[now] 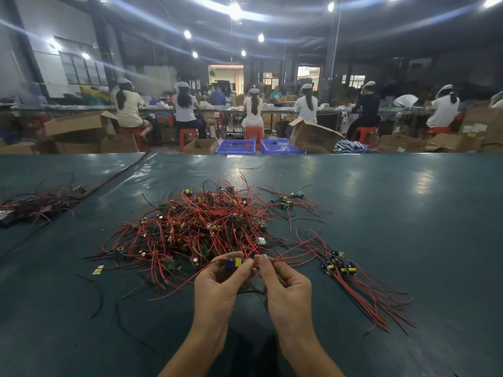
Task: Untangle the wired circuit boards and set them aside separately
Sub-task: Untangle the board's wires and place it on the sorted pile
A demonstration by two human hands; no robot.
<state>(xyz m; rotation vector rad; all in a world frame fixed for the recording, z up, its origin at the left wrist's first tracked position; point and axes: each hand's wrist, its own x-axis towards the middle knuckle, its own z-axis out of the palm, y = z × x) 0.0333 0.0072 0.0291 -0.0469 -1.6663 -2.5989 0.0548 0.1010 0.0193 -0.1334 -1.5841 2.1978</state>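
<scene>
The left hand [217, 281] pinches a circuit board [234, 263]; the right hand [285, 284] pinches its red wires [283, 257]. The tangled pile [196, 227] lies at twelve o'clock, sorted boards [337, 263] at three.

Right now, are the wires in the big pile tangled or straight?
Tangled: in the big pile the red wires cross over each other every way.

Left hand [217, 281] pinches a small circuit board [234, 263]; right hand [285, 284] pinches its red wires [285, 255] at the tangled pile's [196, 227] near edge. Separated boards [337, 265] lie right.
</scene>
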